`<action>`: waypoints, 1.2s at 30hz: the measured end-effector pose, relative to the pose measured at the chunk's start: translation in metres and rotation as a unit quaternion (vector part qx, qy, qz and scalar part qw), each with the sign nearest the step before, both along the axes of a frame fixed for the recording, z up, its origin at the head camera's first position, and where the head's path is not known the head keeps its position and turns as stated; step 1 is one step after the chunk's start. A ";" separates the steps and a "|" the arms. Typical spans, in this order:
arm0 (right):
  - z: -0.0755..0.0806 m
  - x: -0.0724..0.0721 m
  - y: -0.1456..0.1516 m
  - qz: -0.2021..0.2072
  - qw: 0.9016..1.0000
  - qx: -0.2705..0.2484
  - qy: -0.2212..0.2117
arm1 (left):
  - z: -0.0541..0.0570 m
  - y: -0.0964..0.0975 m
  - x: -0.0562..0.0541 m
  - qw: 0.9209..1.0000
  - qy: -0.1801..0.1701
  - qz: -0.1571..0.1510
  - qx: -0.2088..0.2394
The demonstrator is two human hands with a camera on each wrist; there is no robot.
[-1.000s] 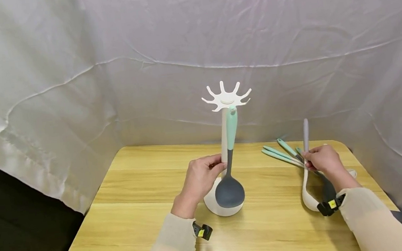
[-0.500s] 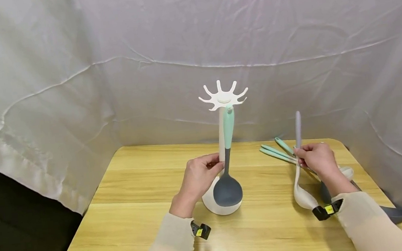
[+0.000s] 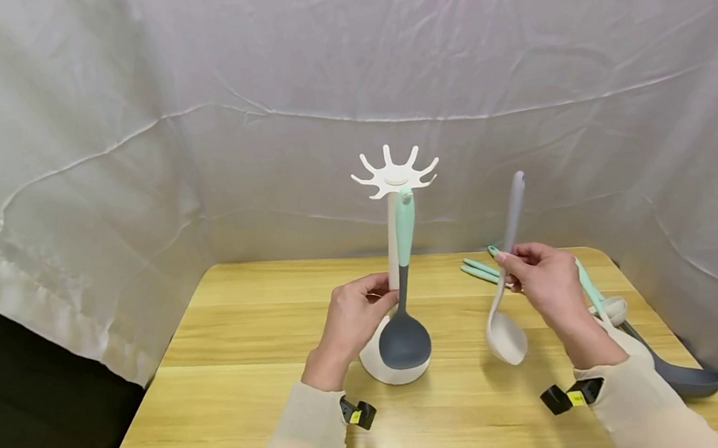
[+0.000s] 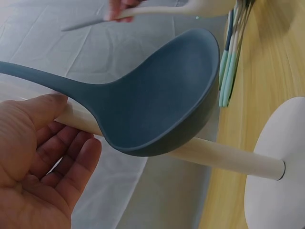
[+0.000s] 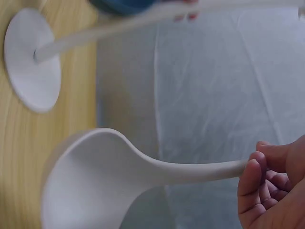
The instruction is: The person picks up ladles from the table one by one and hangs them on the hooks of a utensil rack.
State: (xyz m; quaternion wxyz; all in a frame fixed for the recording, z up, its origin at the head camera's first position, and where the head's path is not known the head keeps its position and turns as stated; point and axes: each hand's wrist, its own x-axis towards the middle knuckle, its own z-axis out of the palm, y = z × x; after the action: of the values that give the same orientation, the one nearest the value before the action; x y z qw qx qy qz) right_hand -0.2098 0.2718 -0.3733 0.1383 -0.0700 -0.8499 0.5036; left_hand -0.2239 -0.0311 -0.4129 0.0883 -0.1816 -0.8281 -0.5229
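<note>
My left hand (image 3: 356, 314) grips the pale pole of a white utensil stand (image 3: 393, 246), which has a round base and a ring of prongs on top. From one prong hangs a dark grey ladle (image 3: 405, 341) by its mint handle, bowl downward in front of the pole. In the left wrist view the thumb (image 4: 45, 107) lies beside the ladle's neck. To the right of the stand, my right hand (image 3: 549, 281) pinches a white ladle (image 3: 508, 339) around the middle, below its lavender handle. That ladle is raised over the table, tilted, its bowl low.
Behind the right hand lie several mint-handled utensils (image 3: 480, 271), partly hidden. Along the table's right side rest a dark grey ladle (image 3: 688, 380) and a small white-headed utensil (image 3: 614, 309). Grey cloth (image 3: 302, 172) hangs behind the wooden table (image 3: 233, 337).
My right hand has lifted the white ladle up and carried it left, away from the other utensils. The left hand keeps its grip on the stand's pole.
</note>
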 end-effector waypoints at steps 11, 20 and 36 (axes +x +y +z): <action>0.026 0.029 -0.047 0.027 0.992 -0.019 0.120 | 0.000 0.002 0.000 1.000 0.008 0.005 0.014; 0.041 0.048 -0.068 0.057 0.981 -0.004 0.185 | 0.000 0.004 0.000 1.000 0.012 0.011 0.019; 0.053 0.057 -0.088 0.072 0.968 0.063 0.232 | 0.002 0.003 0.000 1.000 0.010 0.016 0.004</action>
State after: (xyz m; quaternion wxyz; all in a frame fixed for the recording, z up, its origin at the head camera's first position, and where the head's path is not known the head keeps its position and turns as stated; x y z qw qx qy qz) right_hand -0.1528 0.1843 -0.3199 0.2992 0.1189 -0.8273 0.4604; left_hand -0.2234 -0.0279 -0.4112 0.1057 -0.1727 -0.8280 -0.5229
